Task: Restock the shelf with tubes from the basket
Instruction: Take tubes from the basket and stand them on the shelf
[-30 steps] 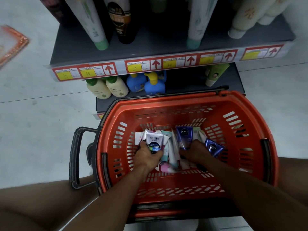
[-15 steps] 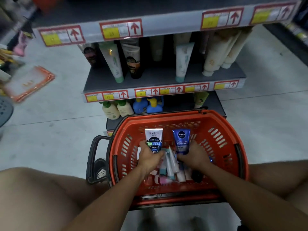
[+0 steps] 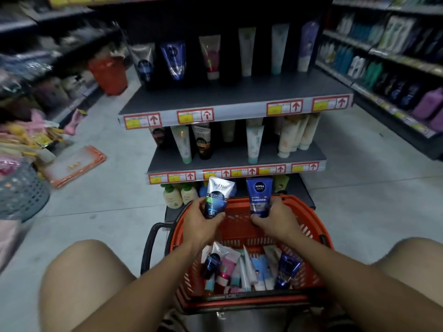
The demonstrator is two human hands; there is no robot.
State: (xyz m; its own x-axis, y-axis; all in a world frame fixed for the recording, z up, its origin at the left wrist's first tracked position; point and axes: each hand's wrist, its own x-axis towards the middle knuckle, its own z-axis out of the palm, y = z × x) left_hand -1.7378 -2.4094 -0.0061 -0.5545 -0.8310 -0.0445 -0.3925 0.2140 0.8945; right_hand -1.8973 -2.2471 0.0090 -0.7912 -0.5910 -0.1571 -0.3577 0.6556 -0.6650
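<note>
Fingers of left hand [image 3: 200, 220] and right hand [image 3: 275, 219] grip white tube [image 3: 218, 196], blue tube [image 3: 259, 196] above basket rim [image 3: 309, 219].

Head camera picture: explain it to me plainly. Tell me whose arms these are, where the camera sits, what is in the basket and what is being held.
No machine here: a person wears a wide-angle camera on the head, looking forward and down, so the arms and bare knees are their own. The left hand grips a white and dark blue Softto tube. The right hand grips a blue Nivea Men tube. Both tubes are lifted above the orange plastic shopping basket, which stands on the floor between the knees. More soft tubes, pink, white, pale blue and dark blue, lie heaped in its bottom. Ahead stands a grey metal shelf unit with red and yellow price tags, and upright tubes stand on its boards. The aisles on both sides are blurred.
</note>
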